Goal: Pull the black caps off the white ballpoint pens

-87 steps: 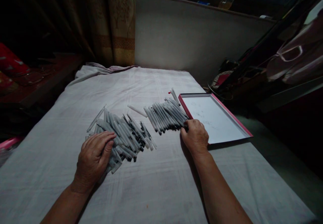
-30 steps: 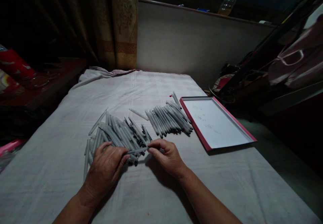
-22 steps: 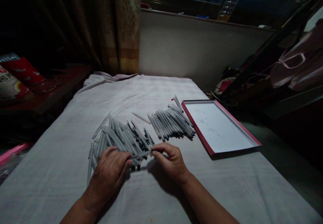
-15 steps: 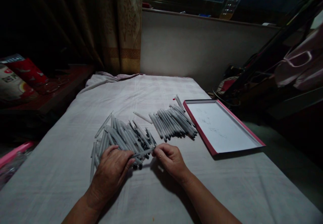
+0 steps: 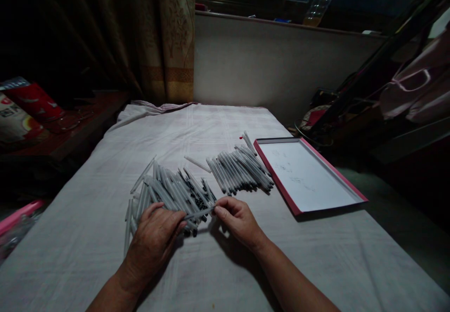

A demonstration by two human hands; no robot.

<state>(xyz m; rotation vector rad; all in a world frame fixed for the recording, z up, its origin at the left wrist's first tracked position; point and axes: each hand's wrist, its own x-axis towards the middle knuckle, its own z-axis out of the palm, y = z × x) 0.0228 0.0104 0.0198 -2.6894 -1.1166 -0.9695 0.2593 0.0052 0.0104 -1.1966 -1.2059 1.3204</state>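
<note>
Between my two hands stretches one slim translucent pen tube (image 5: pixel 198 214), grey with a dark end. My left hand (image 5: pixel 154 232) pinches its left end, and my right hand (image 5: pixel 235 218) pinches the other end with thumb and forefinger. Both hands are closed. Just beyond and partly under the left hand lies a loose pile of similar pen tubes (image 5: pixel 168 185), many with black tips. Farther right is a neater row of pen tubes (image 5: pixel 239 169), their dark ends facing me. A single tube (image 5: pixel 197 163) lies between the two groups.
A shallow red-edged box lid (image 5: pixel 312 176) with a white inside lies right of the row. Everything rests on a pale checked cloth (image 5: pixel 211 274). A side table (image 5: pixel 87 119) with red and white packages stands left, a curtain (image 5: pixel 165 44) behind.
The view has shifted very slightly. Both hands keep the same pen tube in nearly the same place; the piles and lid look unchanged.
</note>
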